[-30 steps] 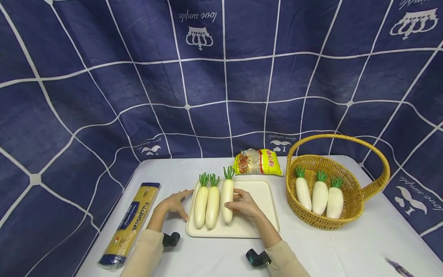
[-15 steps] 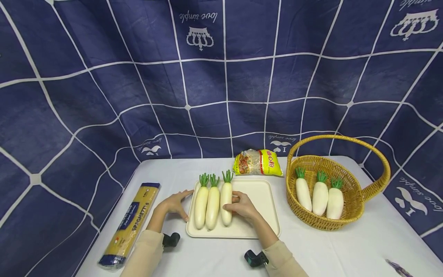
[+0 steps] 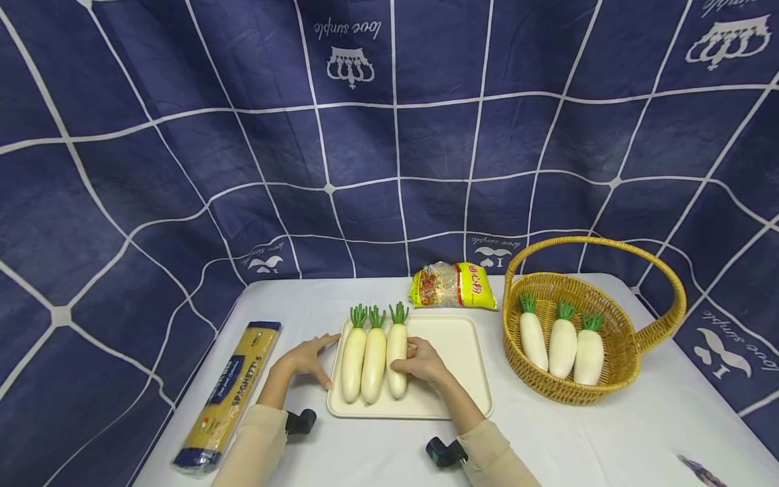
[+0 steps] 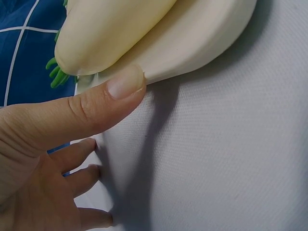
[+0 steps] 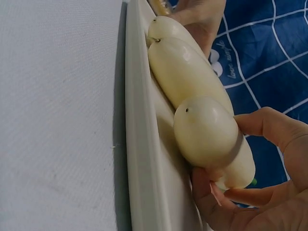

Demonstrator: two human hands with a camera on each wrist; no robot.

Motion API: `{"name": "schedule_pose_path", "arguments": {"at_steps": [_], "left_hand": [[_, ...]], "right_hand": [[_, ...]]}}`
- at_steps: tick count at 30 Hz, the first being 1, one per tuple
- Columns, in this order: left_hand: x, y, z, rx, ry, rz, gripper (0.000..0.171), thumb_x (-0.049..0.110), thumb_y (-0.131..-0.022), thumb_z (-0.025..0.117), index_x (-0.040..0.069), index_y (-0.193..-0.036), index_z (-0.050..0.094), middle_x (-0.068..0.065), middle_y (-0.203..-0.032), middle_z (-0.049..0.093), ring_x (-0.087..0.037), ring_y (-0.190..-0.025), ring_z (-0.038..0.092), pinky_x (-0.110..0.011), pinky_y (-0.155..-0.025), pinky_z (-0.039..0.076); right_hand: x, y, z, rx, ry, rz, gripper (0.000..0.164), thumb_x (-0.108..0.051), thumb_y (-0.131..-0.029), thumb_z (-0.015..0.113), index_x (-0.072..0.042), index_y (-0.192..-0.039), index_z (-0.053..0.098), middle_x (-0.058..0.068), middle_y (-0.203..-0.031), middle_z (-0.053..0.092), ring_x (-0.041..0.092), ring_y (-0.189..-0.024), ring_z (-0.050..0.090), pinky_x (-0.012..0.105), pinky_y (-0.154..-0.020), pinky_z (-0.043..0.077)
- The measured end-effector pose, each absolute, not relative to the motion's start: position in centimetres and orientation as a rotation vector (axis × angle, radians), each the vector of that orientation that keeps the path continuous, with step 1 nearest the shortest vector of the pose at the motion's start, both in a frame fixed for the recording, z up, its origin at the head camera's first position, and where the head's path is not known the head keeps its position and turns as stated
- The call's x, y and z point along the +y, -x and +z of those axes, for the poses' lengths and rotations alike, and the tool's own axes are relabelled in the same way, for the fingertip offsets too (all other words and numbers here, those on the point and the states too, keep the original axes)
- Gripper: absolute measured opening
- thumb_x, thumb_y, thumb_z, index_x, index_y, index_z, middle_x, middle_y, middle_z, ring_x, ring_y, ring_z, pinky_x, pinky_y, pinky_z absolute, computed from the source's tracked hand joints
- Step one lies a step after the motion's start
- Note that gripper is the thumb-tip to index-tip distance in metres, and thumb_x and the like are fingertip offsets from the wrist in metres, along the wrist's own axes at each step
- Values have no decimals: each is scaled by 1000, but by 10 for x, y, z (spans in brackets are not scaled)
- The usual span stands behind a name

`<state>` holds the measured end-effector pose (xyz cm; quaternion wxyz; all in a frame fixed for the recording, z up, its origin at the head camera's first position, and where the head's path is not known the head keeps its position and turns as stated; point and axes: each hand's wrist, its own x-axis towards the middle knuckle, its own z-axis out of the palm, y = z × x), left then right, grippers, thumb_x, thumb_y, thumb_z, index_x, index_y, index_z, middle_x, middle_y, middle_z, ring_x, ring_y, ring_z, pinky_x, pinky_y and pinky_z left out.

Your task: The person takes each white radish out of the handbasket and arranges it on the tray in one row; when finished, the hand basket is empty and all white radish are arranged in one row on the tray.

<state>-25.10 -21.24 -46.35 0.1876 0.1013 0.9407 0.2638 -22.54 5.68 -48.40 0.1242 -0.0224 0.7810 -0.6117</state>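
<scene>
Three white radishes with green tops lie on a cream tray (image 3: 453, 399), side by side along its left half. My right hand (image 3: 427, 360) holds the rightmost white radish (image 3: 397, 352), thumb on one side and fingers on the other; in the right wrist view its rounded tip (image 5: 204, 130) faces the camera. A small gap parts it from the middle radish (image 3: 374, 365), which lies close against the left radish (image 3: 353, 365). My left hand (image 3: 307, 358) stays at the tray's left edge with fingers spread, its thumb (image 4: 110, 94) right at the rim.
At the right stands a wicker basket (image 3: 633, 338) with a tall handle and three shorter white radishes inside. Behind the tray lies a yellow food bag (image 3: 456, 285). A spaghetti packet (image 3: 231, 396) lies left of my left arm. A blue checked curtain (image 3: 438, 149) hangs behind.
My right hand has shifted slightly left with the rightmost radish, bringing it nearer to the middle one. The left hand keeps its place.
</scene>
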Motion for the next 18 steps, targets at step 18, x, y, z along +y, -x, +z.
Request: {"name": "schedule_pose_path", "arguments": {"at_steps": [18], "left_hand": [[-211,251,-462,2639,-267,738,109,17,-47,91,10,-143,39,-26,-148,28,-51,-135,21,-67,-108,16]], "right_hand": [[59,219,-480,2330,81,-1681,78,-8,-71,74,16,-134,35,15,-90,57,17,-65,57,32,-58,57]]}}
